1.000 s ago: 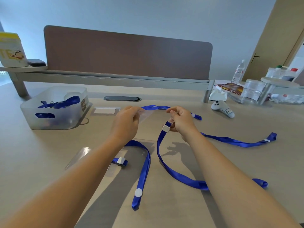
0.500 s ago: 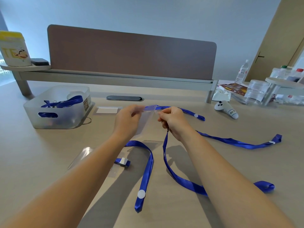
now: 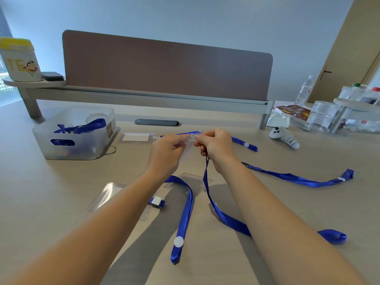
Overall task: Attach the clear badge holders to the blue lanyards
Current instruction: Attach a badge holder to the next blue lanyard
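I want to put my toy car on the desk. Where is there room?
Bare desk lies in front of the storage bin, left of the clear holder. Another patch sits between the two lanyards on the right. The middle is crowded with hands, and the far right corner with bottles.

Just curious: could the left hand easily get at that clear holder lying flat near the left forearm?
Probably not right now: the left hand is busy holding another badge holder, though nothing covers the flat holder.
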Demonstrator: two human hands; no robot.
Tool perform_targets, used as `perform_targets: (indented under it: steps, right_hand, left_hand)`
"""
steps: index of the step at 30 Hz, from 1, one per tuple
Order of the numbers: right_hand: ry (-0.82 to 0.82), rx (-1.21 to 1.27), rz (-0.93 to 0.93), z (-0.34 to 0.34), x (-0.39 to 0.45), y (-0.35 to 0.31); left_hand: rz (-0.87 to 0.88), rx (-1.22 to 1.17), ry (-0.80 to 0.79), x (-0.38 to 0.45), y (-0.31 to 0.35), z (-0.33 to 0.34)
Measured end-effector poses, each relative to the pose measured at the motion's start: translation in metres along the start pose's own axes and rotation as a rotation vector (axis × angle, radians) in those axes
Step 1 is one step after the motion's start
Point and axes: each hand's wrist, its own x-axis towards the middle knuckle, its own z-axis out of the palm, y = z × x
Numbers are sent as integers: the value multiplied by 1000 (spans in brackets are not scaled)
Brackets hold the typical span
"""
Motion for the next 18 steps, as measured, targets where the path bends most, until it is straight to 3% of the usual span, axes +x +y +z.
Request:
perform_targets:
  steps: [6,13,18]
  right_hand:
    - [-81,-31,-30,5,-3,-2]
    - [-283,243,72,-2,-4,-4]
    - [-274,248,157,-3,-7,-2]
  left_hand:
    - [-40,-80,-25,0,3,-1]
    - [-72,-110,-14,2,0,-9]
    - [-70,-132,10,4,-3,-12]
